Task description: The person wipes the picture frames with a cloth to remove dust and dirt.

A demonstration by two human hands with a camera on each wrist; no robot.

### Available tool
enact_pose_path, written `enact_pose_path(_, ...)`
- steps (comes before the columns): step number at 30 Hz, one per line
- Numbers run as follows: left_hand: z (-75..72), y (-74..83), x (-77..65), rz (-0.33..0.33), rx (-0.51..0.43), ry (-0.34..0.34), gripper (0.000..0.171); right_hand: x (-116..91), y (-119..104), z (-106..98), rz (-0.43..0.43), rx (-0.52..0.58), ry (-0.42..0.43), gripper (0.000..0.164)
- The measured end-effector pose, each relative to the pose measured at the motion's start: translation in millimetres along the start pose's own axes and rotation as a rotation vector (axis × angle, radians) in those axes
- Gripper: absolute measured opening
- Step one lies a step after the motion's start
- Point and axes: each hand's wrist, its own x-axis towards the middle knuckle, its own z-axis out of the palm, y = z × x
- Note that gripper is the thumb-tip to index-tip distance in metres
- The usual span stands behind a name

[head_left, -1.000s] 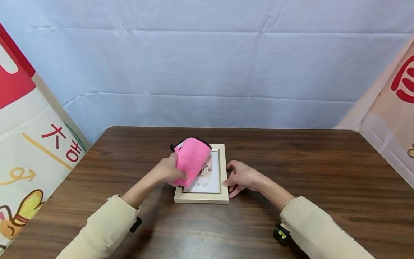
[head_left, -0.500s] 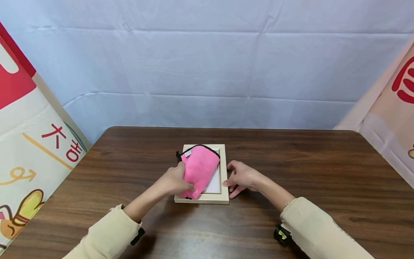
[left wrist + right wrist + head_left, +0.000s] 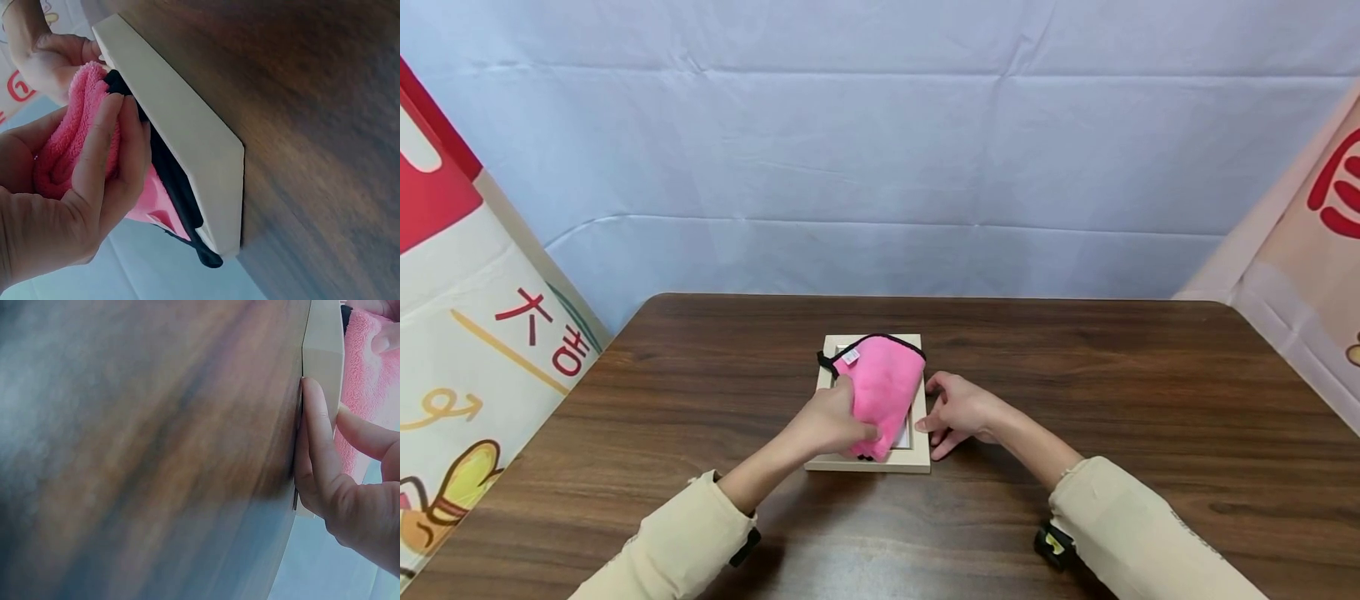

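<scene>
A cream picture frame [image 3: 868,465] lies flat on the brown table, its picture mostly hidden under a folded pink cloth [image 3: 889,379] with black edging and a small white tag. My left hand [image 3: 835,421] grips the cloth, thumb on top and fingers curled beneath its folds, as the left wrist view shows of the cloth [image 3: 72,134]. At the frame's right edge, my right hand [image 3: 966,408] holds the border. Its thumb rests on the top face, while the fingers [image 3: 319,425] press along the side wall near the tabletop.
The wood-grain table [image 3: 1112,400] stretches out around the frame. A pale blue cloth backdrop [image 3: 880,150] hangs behind it. Printed banners stand at the left [image 3: 490,350] and right [image 3: 1311,275] sides.
My left hand has slid the pink cloth rightward across the picture frame, until it reaches the right border. The right hand and the frame have stayed in place.
</scene>
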Motion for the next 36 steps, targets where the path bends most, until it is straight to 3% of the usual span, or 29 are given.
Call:
enact_pose_path(14,-21.7,-18.8,-9.8,-0.053,0.104,0.038,0.047,0,-1,0,-0.001,0.006,-0.009,0.054)
enact_pose_path(26,-44.3,-29.1,-19.3,-0.093,0.011,0.066,0.045,0,-2,1,0.006,0.012,-0.006,0.054)
enact_pose_path(31,-46.1,-32.1,-20.3,-0.092,-0.027,0.074,0.043,0,-2,1,0.006,0.004,-0.005,0.054)
enact_pose_path(36,-39.3,-32.8,-15.1,-0.079,0.013,0.079,0.045,-1,-2,1,0.008,0.003,-0.004,0.054)
